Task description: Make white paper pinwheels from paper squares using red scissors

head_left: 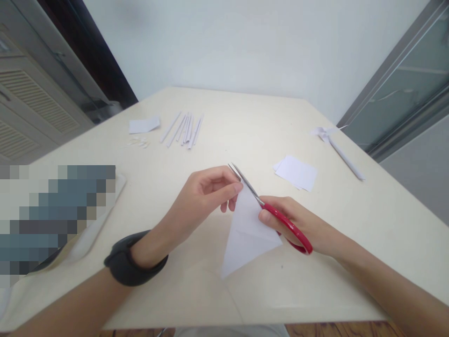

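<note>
Cream table (245, 121), white wall behind. My left hand (203, 196) pinches the folded paper (247, 231) at its tip, held over the table; my right hand (298, 222) grips red scissors (277, 213), blades nearly shut at that tip.

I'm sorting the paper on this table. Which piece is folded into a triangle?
The white sheet held by the left hand, against the red scissors. The stack at right is flat squares; the far rolls are thin sticks.

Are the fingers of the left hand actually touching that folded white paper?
Touching. The head view shows the left hand pinching the top corner of the folded white paper between thumb and fingers, beside the blades of the red-handled scissors.
</note>
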A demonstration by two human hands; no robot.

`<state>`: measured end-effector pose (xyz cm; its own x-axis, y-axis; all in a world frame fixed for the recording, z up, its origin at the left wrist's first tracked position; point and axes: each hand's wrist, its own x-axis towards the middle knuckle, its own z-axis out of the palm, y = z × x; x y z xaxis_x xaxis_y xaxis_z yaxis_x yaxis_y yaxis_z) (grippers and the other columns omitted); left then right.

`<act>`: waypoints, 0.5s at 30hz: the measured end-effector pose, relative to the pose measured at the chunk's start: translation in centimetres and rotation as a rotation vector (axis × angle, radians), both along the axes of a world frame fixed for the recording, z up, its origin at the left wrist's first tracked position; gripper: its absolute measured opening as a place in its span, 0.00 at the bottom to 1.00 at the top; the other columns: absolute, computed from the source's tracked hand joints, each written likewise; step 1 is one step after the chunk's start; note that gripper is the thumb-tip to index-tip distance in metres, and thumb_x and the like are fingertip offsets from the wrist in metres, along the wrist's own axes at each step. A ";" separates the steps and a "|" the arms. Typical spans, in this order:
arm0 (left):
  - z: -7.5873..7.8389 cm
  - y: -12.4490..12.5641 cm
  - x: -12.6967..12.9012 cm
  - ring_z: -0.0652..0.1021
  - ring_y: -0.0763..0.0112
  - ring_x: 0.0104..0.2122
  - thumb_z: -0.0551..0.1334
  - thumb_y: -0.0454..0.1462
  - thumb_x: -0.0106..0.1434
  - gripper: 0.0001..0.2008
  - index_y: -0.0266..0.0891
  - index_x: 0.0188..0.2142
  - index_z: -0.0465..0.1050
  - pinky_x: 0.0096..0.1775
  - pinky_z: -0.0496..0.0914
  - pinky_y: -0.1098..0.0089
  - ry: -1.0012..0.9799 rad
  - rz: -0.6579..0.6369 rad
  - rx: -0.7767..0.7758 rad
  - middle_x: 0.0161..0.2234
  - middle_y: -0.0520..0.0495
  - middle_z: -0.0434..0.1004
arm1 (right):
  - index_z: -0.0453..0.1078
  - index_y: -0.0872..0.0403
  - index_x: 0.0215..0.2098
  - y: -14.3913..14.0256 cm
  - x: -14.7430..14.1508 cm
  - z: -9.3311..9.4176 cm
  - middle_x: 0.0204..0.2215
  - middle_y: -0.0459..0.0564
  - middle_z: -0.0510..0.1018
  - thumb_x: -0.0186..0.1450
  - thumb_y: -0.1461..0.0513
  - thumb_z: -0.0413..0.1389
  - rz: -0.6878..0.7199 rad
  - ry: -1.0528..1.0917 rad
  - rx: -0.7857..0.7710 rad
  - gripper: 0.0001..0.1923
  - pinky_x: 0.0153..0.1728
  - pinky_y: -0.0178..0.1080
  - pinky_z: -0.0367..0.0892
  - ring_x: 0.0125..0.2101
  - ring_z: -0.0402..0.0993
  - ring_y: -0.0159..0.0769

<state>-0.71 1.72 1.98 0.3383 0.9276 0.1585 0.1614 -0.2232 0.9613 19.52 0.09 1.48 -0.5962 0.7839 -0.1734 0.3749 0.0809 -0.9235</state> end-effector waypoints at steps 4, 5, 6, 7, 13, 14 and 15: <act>0.0 0.1 0.0 0.68 0.79 0.21 0.59 0.33 0.61 0.08 0.38 0.24 0.67 0.25 0.64 0.77 -0.012 -0.009 -0.008 0.21 0.55 0.67 | 0.58 0.54 0.27 -0.2 -0.2 0.2 0.21 0.40 0.59 0.63 0.51 0.52 -0.022 0.024 -0.067 0.16 0.18 0.30 0.55 0.19 0.59 0.24; 0.0 0.1 0.0 0.68 0.79 0.21 0.59 0.33 0.61 0.09 0.38 0.24 0.67 0.25 0.64 0.77 -0.015 -0.011 -0.011 0.21 0.56 0.67 | 0.57 0.54 0.26 -0.3 -0.2 0.2 0.21 0.40 0.59 0.63 0.51 0.52 -0.024 0.026 -0.069 0.16 0.18 0.29 0.56 0.18 0.59 0.24; 0.0 0.1 0.0 0.68 0.80 0.21 0.59 0.33 0.61 0.09 0.38 0.24 0.67 0.25 0.64 0.78 -0.017 -0.012 -0.013 0.21 0.56 0.67 | 0.57 0.54 0.26 -0.3 -0.3 0.2 0.21 0.40 0.60 0.64 0.52 0.52 -0.025 0.028 -0.066 0.16 0.18 0.29 0.57 0.19 0.60 0.24; 0.0 0.0 0.0 0.68 0.80 0.21 0.59 0.33 0.61 0.09 0.38 0.24 0.67 0.25 0.64 0.78 -0.017 -0.012 -0.014 0.21 0.56 0.67 | 0.57 0.54 0.25 -0.3 -0.3 0.2 0.21 0.40 0.60 0.64 0.53 0.52 -0.024 0.026 -0.062 0.16 0.18 0.29 0.58 0.19 0.61 0.25; 0.2 -0.1 0.0 0.67 0.80 0.21 0.58 0.32 0.61 0.09 0.37 0.24 0.67 0.25 0.63 0.78 -0.005 0.000 -0.007 0.21 0.56 0.66 | 0.58 0.54 0.26 -0.4 -0.1 0.1 0.21 0.40 0.63 0.65 0.55 0.52 -0.013 0.010 -0.037 0.14 0.21 0.29 0.61 0.21 0.66 0.25; 0.2 -0.1 0.0 0.67 0.80 0.21 0.58 0.32 0.61 0.09 0.37 0.24 0.67 0.26 0.63 0.78 -0.007 -0.002 -0.007 0.21 0.56 0.66 | 0.59 0.54 0.26 -0.4 -0.1 0.0 0.21 0.40 0.64 0.65 0.55 0.52 -0.011 0.014 -0.032 0.14 0.21 0.28 0.61 0.21 0.66 0.25; 0.2 -0.1 0.0 0.67 0.80 0.22 0.58 0.31 0.61 0.09 0.37 0.24 0.67 0.26 0.63 0.78 -0.011 -0.004 -0.006 0.21 0.56 0.66 | 0.59 0.54 0.26 -0.4 -0.1 0.0 0.22 0.40 0.64 0.65 0.55 0.51 -0.008 0.017 -0.029 0.14 0.21 0.28 0.61 0.21 0.67 0.25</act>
<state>-0.72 1.61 2.16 0.3401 0.9272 0.1566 0.1496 -0.2178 0.9645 19.40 -0.31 1.48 -0.5930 0.7835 -0.1857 0.3596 0.0514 -0.9317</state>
